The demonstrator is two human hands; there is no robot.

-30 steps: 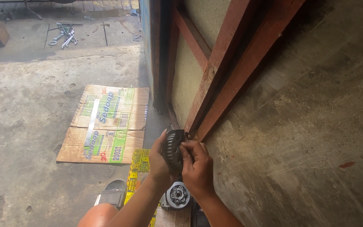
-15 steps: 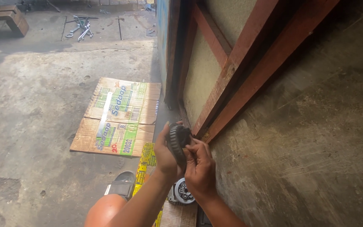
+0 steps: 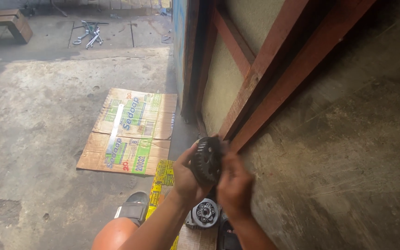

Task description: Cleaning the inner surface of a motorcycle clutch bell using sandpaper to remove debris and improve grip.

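My left hand (image 3: 185, 176) grips a dark round ribbed metal part (image 3: 206, 159), like a motor housing, held up on edge in front of me. My right hand (image 3: 233, 185) is at its right side, fingers on the part; it looks blurred. Below my hands a second round silver metal part (image 3: 203, 213) with a bearing in its centre lies on a wooden board (image 3: 195, 238). My knee (image 3: 114, 236) and a sandal (image 3: 133, 208) show at the bottom.
A flattened cardboard box (image 3: 130, 132) lies on the concrete floor to the left. A red-brown wooden frame (image 3: 274, 69) leans against the rough wall (image 3: 357, 153) on the right. Several wrenches (image 3: 88, 34) and a wooden bench (image 3: 8, 23) lie far back.
The view has shifted slightly; my hands keep the dark part in about the same place. My right hand has moved on the part and is now blurred.
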